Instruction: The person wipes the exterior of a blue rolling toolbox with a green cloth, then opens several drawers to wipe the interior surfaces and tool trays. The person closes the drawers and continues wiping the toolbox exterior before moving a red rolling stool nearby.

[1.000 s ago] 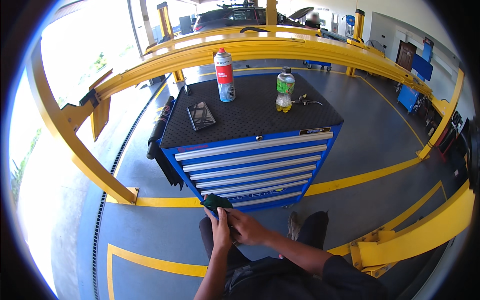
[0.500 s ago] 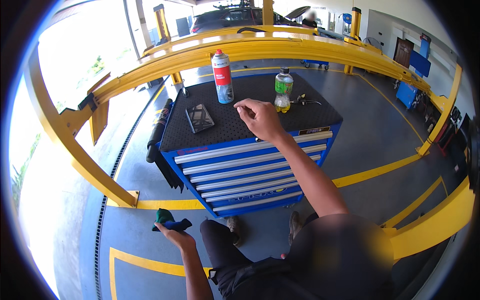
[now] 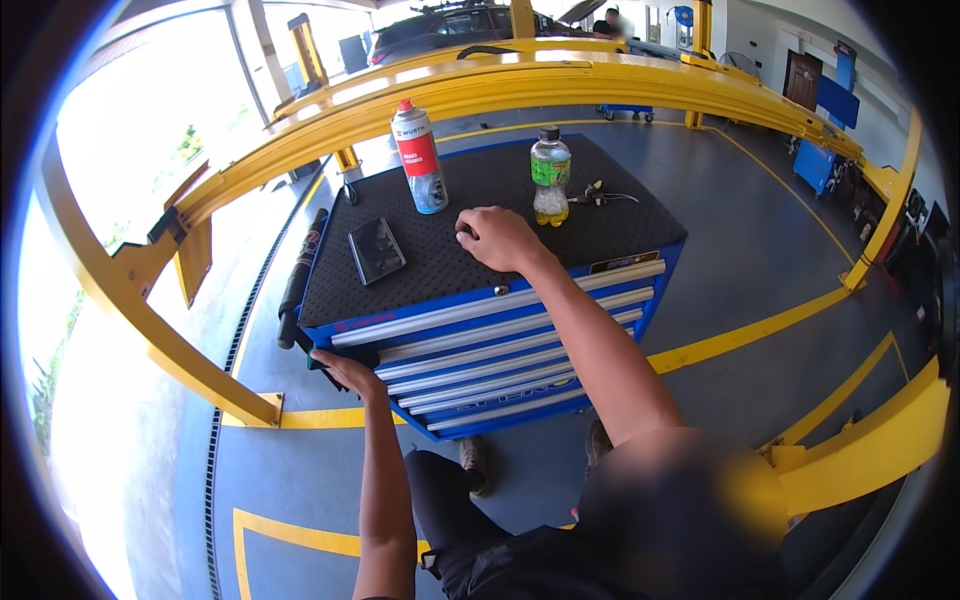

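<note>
My right hand (image 3: 498, 240) is over the black mat (image 3: 620, 230) on top of a blue tool cabinet (image 3: 650, 300). Its fingers are curled in; whatever they may hold is hidden. A spray can (image 3: 418, 160) with a red cap stands just beyond it, and a plastic bottle (image 3: 551, 175) with a green label stands to its right. Left of the hand lies a dark phone (image 3: 376, 250). At the cabinet's front left corner, my left hand (image 3: 345, 372) holds a dark blue and green cloth (image 3: 362, 355), partly hidden against the drawers.
A small part with a thin cable (image 3: 600, 195) lies right of the bottle. A black roll (image 3: 303, 280) hangs on the cabinet's left side. Yellow lift arms (image 3: 480, 85) cross behind the cabinet. Farther back are a parked car (image 3: 440, 38) and another person (image 3: 607, 27).
My left hand has risen with the cloth, from above the floor to the cabinet's front left corner. My right hand has shifted slightly left and lower over the mat. My view has shifted.
</note>
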A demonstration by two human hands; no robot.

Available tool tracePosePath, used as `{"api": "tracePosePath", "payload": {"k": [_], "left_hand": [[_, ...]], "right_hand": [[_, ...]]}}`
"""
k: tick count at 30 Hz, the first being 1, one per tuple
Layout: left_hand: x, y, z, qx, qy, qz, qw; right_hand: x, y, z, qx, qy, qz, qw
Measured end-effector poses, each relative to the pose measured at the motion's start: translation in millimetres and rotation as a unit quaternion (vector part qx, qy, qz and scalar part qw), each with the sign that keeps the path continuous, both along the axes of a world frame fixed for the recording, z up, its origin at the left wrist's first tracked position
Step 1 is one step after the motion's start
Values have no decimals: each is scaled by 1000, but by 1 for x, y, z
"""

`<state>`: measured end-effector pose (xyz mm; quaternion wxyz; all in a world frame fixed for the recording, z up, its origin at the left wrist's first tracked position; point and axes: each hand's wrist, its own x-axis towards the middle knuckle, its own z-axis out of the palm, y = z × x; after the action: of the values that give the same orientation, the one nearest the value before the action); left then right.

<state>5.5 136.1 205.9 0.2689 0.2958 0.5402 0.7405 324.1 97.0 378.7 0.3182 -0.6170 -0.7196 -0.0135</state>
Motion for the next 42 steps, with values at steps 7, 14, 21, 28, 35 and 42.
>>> {"api": "tracePosePath", "payload": {"k": [7, 14, 21, 28, 35, 42], "left_hand": [[-11, -2, -61, 17, 122, -45, 991], [16, -1, 18, -19, 14, -24, 999], [-3, 16, -14, 4, 84, 9, 996], [-9, -1, 16, 131, 78, -135, 979], [-23, 21, -3, 156, 133, -86, 975], [-30, 4, -17, 191, 103, -148, 965]], "right_hand": [[0, 1, 1, -5, 15, -13, 1000], [10, -1, -5, -1, 11, -27, 1000], [-6, -1, 2, 18, 20, -13, 1000], [-1, -5, 2, 1, 34, -29, 999], [-11, -2, 4, 4, 21, -23, 1000], [-26, -5, 19, -46, -6, -58, 997]]}}
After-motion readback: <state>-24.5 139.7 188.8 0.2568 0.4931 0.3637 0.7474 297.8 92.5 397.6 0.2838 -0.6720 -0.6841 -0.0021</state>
